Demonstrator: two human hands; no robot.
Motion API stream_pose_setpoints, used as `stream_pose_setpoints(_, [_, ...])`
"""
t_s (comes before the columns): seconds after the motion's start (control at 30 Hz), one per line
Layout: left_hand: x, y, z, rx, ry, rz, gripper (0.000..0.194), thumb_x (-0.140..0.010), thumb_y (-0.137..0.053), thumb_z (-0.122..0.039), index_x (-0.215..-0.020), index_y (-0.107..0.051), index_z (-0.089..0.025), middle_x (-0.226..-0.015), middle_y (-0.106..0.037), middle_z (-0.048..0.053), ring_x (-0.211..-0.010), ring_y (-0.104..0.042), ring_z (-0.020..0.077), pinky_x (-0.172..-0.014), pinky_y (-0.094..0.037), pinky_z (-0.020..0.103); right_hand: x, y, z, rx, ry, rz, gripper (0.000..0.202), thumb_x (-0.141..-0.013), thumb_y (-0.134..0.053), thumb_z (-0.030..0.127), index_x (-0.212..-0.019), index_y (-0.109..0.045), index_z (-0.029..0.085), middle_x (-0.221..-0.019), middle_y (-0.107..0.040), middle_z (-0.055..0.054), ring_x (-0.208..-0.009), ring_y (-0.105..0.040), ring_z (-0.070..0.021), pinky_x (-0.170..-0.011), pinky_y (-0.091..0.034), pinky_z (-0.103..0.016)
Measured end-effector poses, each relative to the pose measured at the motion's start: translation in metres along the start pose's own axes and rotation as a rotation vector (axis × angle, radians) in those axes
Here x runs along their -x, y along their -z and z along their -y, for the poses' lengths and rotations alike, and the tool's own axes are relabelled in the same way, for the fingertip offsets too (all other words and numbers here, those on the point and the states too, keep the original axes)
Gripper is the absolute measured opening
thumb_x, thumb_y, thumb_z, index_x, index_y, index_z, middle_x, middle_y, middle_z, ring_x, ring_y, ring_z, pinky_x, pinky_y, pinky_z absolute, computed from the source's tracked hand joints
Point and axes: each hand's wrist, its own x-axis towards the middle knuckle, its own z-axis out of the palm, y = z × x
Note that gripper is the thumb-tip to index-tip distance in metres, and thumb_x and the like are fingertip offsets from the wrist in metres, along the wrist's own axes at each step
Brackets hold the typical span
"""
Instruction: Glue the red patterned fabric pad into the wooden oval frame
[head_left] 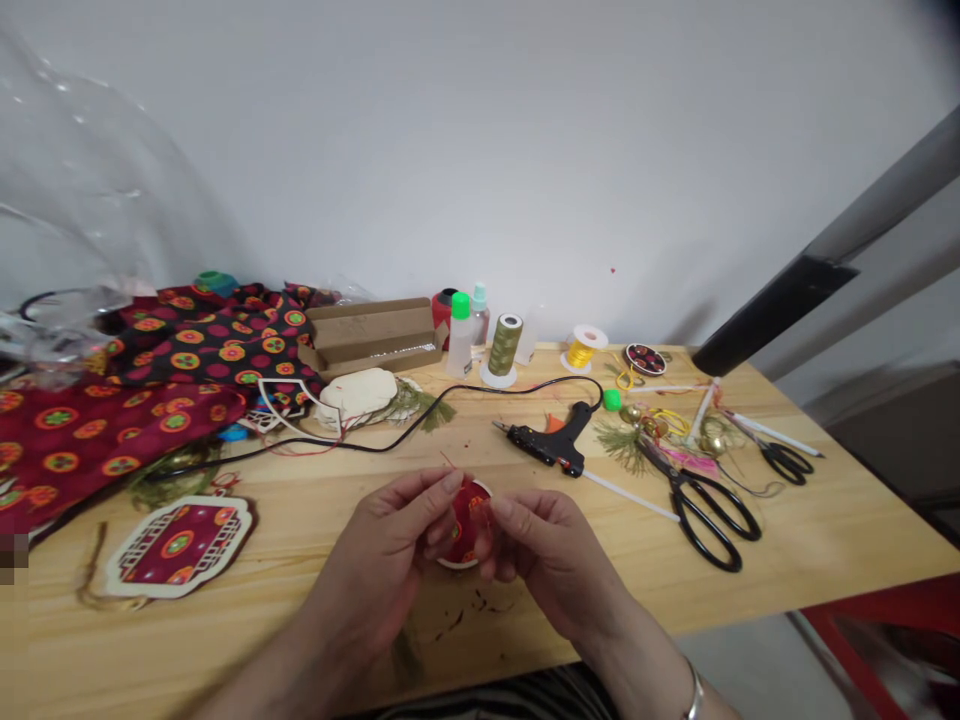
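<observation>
Near the table's front edge, my left hand [409, 535] and my right hand [544, 545] are close together, thumbs and fingers pinched. A thin red thread [448, 461] sticks up from my left fingertips, and a reddish strand seems to run to the right ones. Behind and between the hands is a small round ornament [469, 515] of dark red patterned fabric with a pale rim, partly hidden by fingers; I cannot tell what supports it. A larger framed fabric ornament [177, 542] lies to the left. Beyond my hands lies a black glue gun [551, 440] with a white glue stick.
Large black-handled scissors [709, 515] and smaller scissors [786, 463] lie right. At the back stand a green-capped bottle [460, 340], an olive thread spool [506, 345], a yellow cord spool [583, 352] and a cardboard box [375, 335]. Patterned fabric [195, 345] covers the left; a black cable [405, 435] crosses the table.
</observation>
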Motion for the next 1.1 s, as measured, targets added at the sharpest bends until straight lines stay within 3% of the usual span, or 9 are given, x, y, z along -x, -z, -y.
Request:
stream_pose_setpoints(0.3, [0.002, -0.001, -0.003, 0.038, -0.016, 0.007, 0.018, -0.074, -0.069, -0.028, -0.064, -0.064, -0.015, -0.048, -0.041, -0.006, -0.047, -0.035, 0.007, -0.048, -0.034, 0.019, 0.001, -0.001, 0.001, 0.029, -0.033, -0.066, 0.03, -0.067, -0.075, 0.039, -0.061, -0.067, 0.011, -0.051, -0.063, -0.001, -0.04, -0.052, -0.0059, -0.04, -0.028, -0.017])
stream_pose_setpoints(0.6, [0.003, 0.005, -0.009, 0.063, -0.072, -0.073, 0.019, -0.071, -0.073, -0.03, -0.076, -0.071, -0.012, -0.047, -0.044, -0.005, -0.047, -0.035, 0.005, -0.044, -0.031, 0.014, 0.002, 0.007, 0.007, 0.009, -0.004, -0.074, 0.028, -0.064, -0.078, 0.035, -0.061, -0.066, 0.01, -0.042, -0.045, 0.007, -0.038, -0.026, -0.0017, -0.041, -0.011, -0.021])
stream_pose_setpoints(1.1, [-0.001, 0.012, -0.015, 0.06, -0.128, -0.131, 0.022, -0.069, -0.075, -0.028, -0.081, -0.073, -0.01, -0.049, -0.05, -0.004, -0.048, -0.036, 0.0049, -0.044, -0.033, 0.013, 0.006, 0.021, 0.017, 0.096, 0.051, -0.18, 0.027, -0.064, -0.077, 0.036, -0.065, -0.068, 0.011, -0.043, -0.045, 0.006, -0.04, -0.027, -0.0031, -0.043, -0.012, -0.022])
